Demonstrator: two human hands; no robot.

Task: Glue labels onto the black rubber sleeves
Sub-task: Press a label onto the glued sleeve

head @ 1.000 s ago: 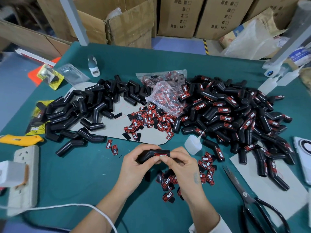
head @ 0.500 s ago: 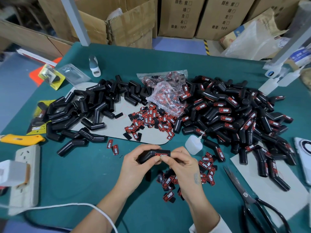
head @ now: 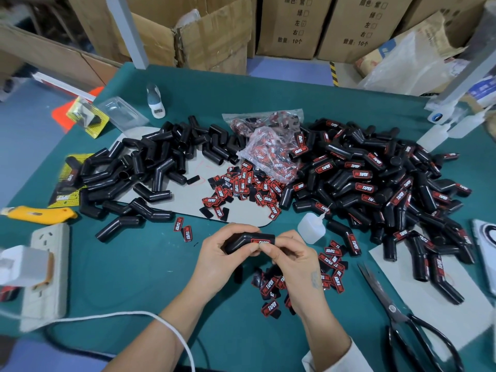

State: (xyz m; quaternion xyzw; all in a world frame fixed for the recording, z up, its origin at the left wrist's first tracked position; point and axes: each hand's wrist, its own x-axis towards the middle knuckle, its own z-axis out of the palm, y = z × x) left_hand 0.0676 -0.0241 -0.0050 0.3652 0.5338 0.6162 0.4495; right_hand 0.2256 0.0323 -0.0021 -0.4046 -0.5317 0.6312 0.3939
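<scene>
Sleeve, black rubber, bent-elbow tube (head: pixel 243 241): held just above the green worktop (head: pixel 134 269), between both hands, near the front edge. Long axis runs left to right; the bend sits toward the left, the straight limb points right. Red-and-black label (head: pixel 259 241) lies on the straight limb, facing up.

Left hand (head: pixel 217 260): fingers curled round the bent end, gripping from below and behind. Right hand (head: pixel 295 261): thumb and forefinger pinching the straight limb at the label, seemingly pressing it down. Both hands touch the sleeve; the right is the one on the label.

Judged step: label seating on glue; finished piece likely goes right.

Outward from the hands:
- Loose labels, small pile (head: pixel 271 307), directly under and right of the right hand.
- Small white squeeze bottle of glue (head: pixel 311 228), just beyond the right hand, nozzle tilted up-right.
- Labelled sleeves, large heap (head: pixel 375 183), right and far side.
- Unlabelled black sleeves, heap (head: pixel 150 173), left and far side, well apart from the left hand.
- Black-handled scissors (head: pixel 402 318), near right.
- Yellow utility knife (head: pixel 40 214) and white power strip (head: pixel 45 269), far left.
</scene>
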